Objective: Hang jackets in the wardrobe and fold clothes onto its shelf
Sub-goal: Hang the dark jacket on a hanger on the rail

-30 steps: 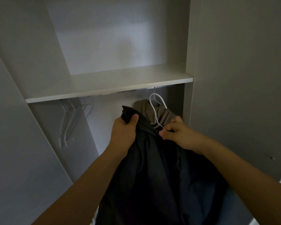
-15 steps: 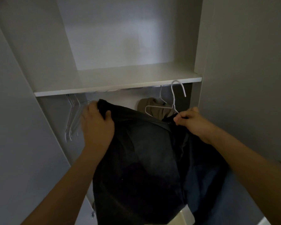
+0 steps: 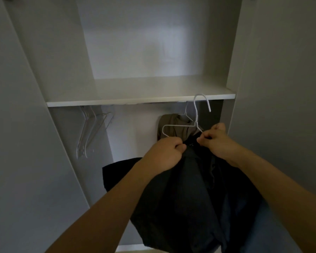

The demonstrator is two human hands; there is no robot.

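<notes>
Fingers of both hands, left [image 3: 164,152] and right [image 3: 217,141], now pinch the dark jacket's [image 3: 190,194] collar close together, no longer spread wide.

Dim, low-contrast frame, greyish cast overall. Brightest patch is a soft diffuse glow on the back panel [image 3: 153,42] above the shelf [image 3: 140,101]; light seems to come from behind the camera, source not visible. Space under the shelf sits in shadow, spare hangers [image 3: 91,130] barely separate from the wall. Dark jacket [image 3: 186,198] is crushed to near-black, folds hardly readable. No glare. Wide-angle distortion: wardrobe sides [image 3: 35,88] splay outward toward the edges. Slight softness and noise throughout; forearms at the bottom are soft, a bit smeared.
</notes>
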